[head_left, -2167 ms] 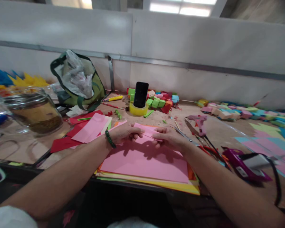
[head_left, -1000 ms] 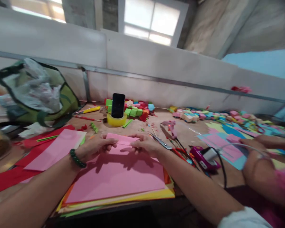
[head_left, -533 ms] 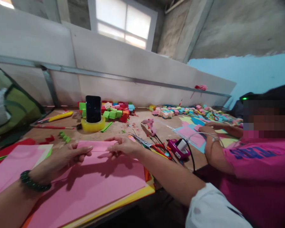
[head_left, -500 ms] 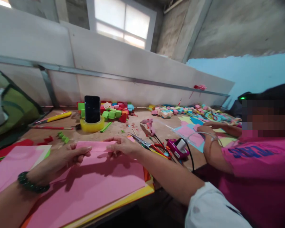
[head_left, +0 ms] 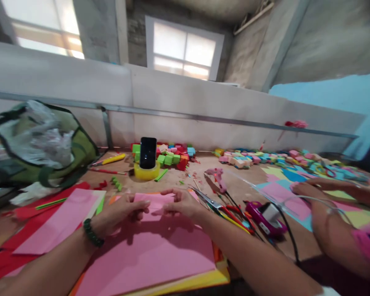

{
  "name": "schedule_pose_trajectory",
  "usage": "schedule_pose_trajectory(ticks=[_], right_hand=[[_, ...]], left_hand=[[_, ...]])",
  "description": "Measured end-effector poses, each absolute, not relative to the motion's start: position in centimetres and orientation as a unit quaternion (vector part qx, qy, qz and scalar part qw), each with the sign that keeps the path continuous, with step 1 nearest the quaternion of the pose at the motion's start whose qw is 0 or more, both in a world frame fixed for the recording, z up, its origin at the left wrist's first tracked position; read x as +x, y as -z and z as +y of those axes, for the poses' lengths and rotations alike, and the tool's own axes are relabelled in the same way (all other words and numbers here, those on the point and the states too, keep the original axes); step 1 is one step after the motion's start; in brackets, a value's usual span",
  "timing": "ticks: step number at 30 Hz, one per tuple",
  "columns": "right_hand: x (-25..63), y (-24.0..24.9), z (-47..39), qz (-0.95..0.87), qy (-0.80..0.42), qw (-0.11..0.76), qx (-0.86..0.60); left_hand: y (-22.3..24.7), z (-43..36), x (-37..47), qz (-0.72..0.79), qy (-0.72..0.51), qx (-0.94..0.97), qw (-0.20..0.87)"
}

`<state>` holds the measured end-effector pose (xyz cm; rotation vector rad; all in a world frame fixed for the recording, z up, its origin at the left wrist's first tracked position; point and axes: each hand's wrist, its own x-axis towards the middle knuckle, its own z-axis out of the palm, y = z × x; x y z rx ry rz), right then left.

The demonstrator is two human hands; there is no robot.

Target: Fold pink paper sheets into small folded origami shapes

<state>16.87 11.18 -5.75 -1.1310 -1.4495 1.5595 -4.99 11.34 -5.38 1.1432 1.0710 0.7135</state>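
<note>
Paper stack: a large, flat pink paper sheet [head_left: 154, 259] lies on top, with yellow paper sheets [head_left: 206, 279] showing beneath its near right edge.
Left hand: the left hand [head_left: 121, 211], above a dark green beaded bracelet [head_left: 91, 233], pinches the left end of the small piece, thumb on top.
Right hand: the right hand [head_left: 183, 203] curls around the right end, thumb and forefinger apart; whether it grips firmly, I cannot tell.
Small piece: the narrow, creased pink paper piece [head_left: 156, 201] is between the hands, over the far part of the stack.
Fold risk: if the right end slips or the two ends are pulled unevenly, the crease could skew or the paper buckle.
Left side: long pink paper strips [head_left: 61, 218] overlap red paper sheets [head_left: 18, 265].
Right side: metal scissors with red-orange handles [head_left: 212, 202] lie near the right forearm, which could knock them if it swings outward.
Glue gun: the pink plastic glue gun [head_left: 217, 176] shows a red light; its tip may be hot enough to burn a reaching hand.
Phone: a black rectangular phone [head_left: 148, 154] stands in a yellow tape roll [head_left: 146, 173] and could topple if the desk [head_left: 248, 191] is bumped.
</note>
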Motion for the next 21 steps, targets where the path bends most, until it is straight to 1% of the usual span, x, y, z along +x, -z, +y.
schedule_pose_trajectory(ticks=[8,14,21], right_hand=[[16.7,5.1,10.5,-0.616,-0.542,0.343,-0.458],[16.1,5.7,10.2,-0.589,-0.56,0.37,-0.451],[15.8,5.3,10.2,-0.571,-0.558,0.385,-0.463]], left_hand=[[6.0,11.5,-5.1,0.433,-0.31,0.551,0.642],[5.8,11.3,-4.4,0.43,-0.325,0.577,0.614],[5.6,10.9,-4.2,0.466,-0.245,0.579,0.622]])
